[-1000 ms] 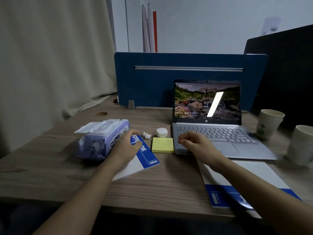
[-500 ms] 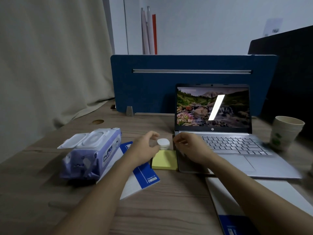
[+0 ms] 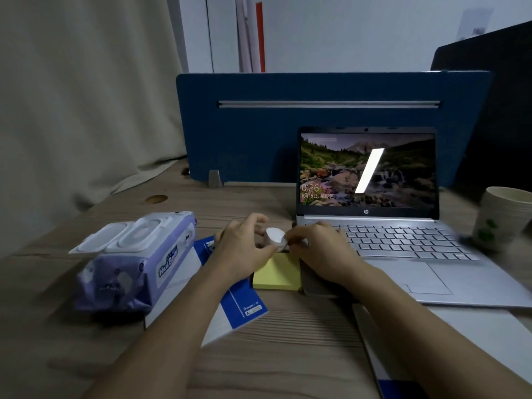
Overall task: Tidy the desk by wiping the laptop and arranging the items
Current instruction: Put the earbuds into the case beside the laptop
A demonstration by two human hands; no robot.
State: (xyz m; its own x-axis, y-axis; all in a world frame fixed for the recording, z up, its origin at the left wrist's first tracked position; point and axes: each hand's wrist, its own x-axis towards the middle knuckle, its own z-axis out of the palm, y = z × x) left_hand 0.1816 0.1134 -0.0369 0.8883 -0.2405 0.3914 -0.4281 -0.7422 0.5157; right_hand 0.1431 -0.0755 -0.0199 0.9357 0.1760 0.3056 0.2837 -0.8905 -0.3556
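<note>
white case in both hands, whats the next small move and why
Probably set the white case down on bare desk behind the sticky notes, upright. Both the left hand and right hand pinch it, tilted, above the pad, so neither is free for the wipes pack that the laptop needs.

a blue divider panel [image 3: 259,125] stands before a beige curtain [image 3: 86,96].
</note>
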